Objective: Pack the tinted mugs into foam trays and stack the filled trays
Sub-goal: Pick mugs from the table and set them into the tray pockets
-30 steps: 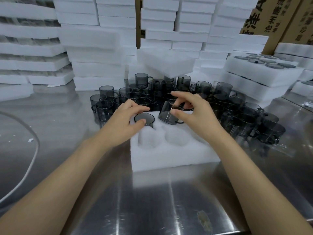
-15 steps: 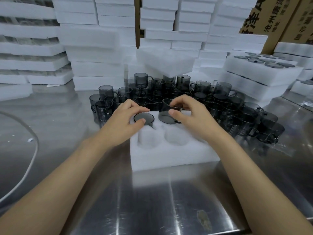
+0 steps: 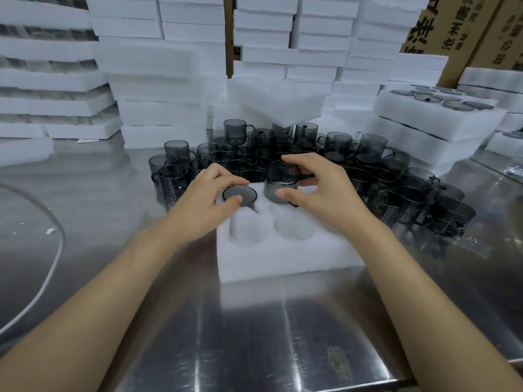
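Observation:
A white foam tray (image 3: pixel 283 256) with round pockets lies on the steel table in front of me. One smoky grey mug (image 3: pixel 240 195) sits sunk in the tray's far left pocket; my left hand (image 3: pixel 209 202) holds it, thumb on its rim. My right hand (image 3: pixel 317 190) grips a second tinted mug (image 3: pixel 281 183) upright, its base entering the far middle pocket. The two near pockets are empty. Several loose tinted mugs (image 3: pixel 368 176) crowd the table behind the tray.
Tall stacks of white foam trays (image 3: pixel 158 80) stand behind the mugs. Filled trays with mugs (image 3: pixel 435 114) are stacked at the right, cardboard boxes (image 3: pixel 464 26) behind them. A white cable (image 3: pixel 53 250) curves over the table at the left.
My right hand has turned its mug from tilted to upright and lowered it toward the far middle pocket. My left hand has stayed on the seated mug.

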`<state>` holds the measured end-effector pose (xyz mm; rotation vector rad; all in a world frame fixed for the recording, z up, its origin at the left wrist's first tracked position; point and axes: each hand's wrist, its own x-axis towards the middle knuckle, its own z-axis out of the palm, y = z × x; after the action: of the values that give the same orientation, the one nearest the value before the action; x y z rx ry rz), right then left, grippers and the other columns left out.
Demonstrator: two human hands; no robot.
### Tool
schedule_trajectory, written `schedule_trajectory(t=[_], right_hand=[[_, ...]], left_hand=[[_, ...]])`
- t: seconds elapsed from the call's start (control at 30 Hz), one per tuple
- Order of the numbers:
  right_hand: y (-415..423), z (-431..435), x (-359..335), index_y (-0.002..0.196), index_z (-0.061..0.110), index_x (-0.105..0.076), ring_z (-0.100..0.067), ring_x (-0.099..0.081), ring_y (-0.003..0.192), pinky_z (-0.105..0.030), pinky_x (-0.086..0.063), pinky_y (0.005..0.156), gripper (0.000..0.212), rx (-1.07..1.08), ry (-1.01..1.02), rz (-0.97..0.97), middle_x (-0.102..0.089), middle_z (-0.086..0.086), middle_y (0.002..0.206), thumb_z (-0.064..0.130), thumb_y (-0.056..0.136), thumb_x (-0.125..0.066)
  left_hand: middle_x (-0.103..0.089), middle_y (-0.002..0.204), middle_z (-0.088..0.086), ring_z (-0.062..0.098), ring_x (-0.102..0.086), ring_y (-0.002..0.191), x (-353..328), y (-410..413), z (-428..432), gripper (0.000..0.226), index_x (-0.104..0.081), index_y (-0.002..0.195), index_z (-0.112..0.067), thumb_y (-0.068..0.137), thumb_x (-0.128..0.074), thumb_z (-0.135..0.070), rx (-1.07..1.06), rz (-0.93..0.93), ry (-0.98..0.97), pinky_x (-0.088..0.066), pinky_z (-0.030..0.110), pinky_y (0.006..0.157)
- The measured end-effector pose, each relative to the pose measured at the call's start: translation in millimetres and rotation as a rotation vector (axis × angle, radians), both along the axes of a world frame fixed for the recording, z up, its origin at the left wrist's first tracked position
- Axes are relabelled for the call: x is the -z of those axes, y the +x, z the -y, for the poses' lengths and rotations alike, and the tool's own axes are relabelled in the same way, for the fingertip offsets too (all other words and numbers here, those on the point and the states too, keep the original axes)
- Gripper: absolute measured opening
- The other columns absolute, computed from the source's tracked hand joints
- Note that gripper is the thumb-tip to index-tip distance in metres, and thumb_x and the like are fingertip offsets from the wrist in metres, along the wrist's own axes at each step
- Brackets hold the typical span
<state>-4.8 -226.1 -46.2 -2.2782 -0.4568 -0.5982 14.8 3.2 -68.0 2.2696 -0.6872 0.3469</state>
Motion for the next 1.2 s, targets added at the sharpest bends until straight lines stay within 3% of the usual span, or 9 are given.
schedule_trajectory(t=[0.27,0.43,0.57,0.8,0.9,0.97,1.0,1.07,1.2], right_hand=[[0.2,2.0,2.6,0.141,0.024,-0.047,-0.006,-0.051,0.117,-0.018,-0.04,0.097,0.057,-0.043,-0.123,-0.159,-0.054,0.009,0.132,0.025,0.088,-0.067],[-3.3,-0.7,1.4,0.149,0.029,-0.033,-0.002,-0.022,0.142,-0.019,-0.015,0.114,0.062,-0.101,-0.2,-0.158,-0.029,0.012,0.155,0.039,0.093,-0.058],[-0.1,-0.5,4.1,0.152,0.028,-0.021,-0.005,-0.008,0.147,-0.029,-0.005,0.119,0.067,-0.075,-0.485,-0.246,-0.012,0.016,0.159,0.053,0.095,-0.045],[3.9,-0.7,4.2,0.152,0.034,-0.013,-0.006,0.008,0.147,-0.037,0.009,0.117,0.067,-0.066,-0.642,-0.412,-0.001,0.025,0.157,0.064,0.094,-0.025],[0.6,-2.1,3.5,0.152,0.035,-0.019,-0.004,0.003,0.147,-0.036,0.005,0.119,0.066,-0.058,-0.577,-0.406,-0.005,0.026,0.157,0.064,0.093,-0.027],[-3.2,-3.2,3.5,0.149,0.034,-0.03,-0.004,-0.005,0.147,-0.034,-0.002,0.12,0.062,-0.054,-0.474,-0.375,-0.015,0.023,0.156,0.062,0.093,-0.03],[-4.7,-3.4,3.4,0.147,0.033,-0.035,-0.004,-0.009,0.146,-0.032,-0.005,0.12,0.059,-0.055,-0.41,-0.364,-0.021,0.022,0.156,0.06,0.094,-0.032],[-6.0,-4.1,3.0,0.146,0.031,-0.038,-0.003,-0.012,0.145,-0.023,-0.008,0.116,0.055,-0.052,-0.299,-0.35,-0.027,0.02,0.154,0.055,0.096,-0.035],[-7.1,-4.7,1.5,0.147,0.024,-0.037,-0.002,-0.019,0.143,-0.019,-0.012,0.114,0.05,-0.042,-0.131,-0.299,-0.031,0.011,0.155,0.044,0.101,-0.034]], left_hand=[[-0.048,0.108,-0.008,0.013,-0.044,0.115,-0.3,-1.2,0.1,0.03,-0.064,0.122,-0.023,0.094,-0.058,-0.017,-0.003,-0.002,-0.005,-0.033,0.035,0.107],[-0.048,0.109,-0.007,0.013,-0.044,0.115,-1.5,-1.7,0.9,0.03,-0.064,0.122,-0.023,0.094,-0.058,-0.017,-0.008,-0.006,-0.005,-0.033,0.035,0.107],[-0.048,0.11,-0.005,0.015,-0.044,0.116,-1.7,-3.1,1.3,0.03,-0.064,0.124,-0.021,0.094,-0.058,-0.017,-0.005,0.001,0.003,-0.033,0.037,0.107],[-0.049,0.111,-0.005,0.011,-0.047,0.112,0.0,-0.6,-0.2,0.031,-0.064,0.124,-0.02,0.094,-0.059,-0.016,0.007,0.022,-0.01,-0.036,0.028,0.103],[-0.048,0.112,-0.004,-0.003,-0.054,0.096,1.2,2.4,-0.2,0.024,-0.067,0.112,-0.016,0.091,-0.06,-0.007,-0.11,0.139,-0.227,-0.043,0.014,0.088],[-0.045,0.113,-0.001,-0.001,-0.055,0.096,0.8,8.7,-7.1,0.022,-0.068,0.106,-0.013,0.088,-0.057,-0.004,-0.34,0.237,-0.349,-0.047,0.022,0.089],[-0.045,0.116,0.004,0.01,-0.055,0.103,1.5,13.0,-12.7,0.024,-0.067,0.106,-0.011,0.086,-0.057,-0.004,-0.451,0.254,-0.348,-0.047,0.03,0.093],[-0.042,0.124,0.013,0.027,-0.045,0.117,7.3,20.9,-24.4,0.029,-0.066,0.111,-0.009,0.083,-0.058,-0.009,-0.614,0.224,-0.213,-0.04,0.04,0.102],[-0.036,0.131,0.018,0.036,-0.031,0.126,22.7,25.6,-30.3,0.028,-0.062,0.112,-0.006,0.086,-0.061,-0.017,-0.718,0.102,0.032,-0.028,0.043,0.104]])
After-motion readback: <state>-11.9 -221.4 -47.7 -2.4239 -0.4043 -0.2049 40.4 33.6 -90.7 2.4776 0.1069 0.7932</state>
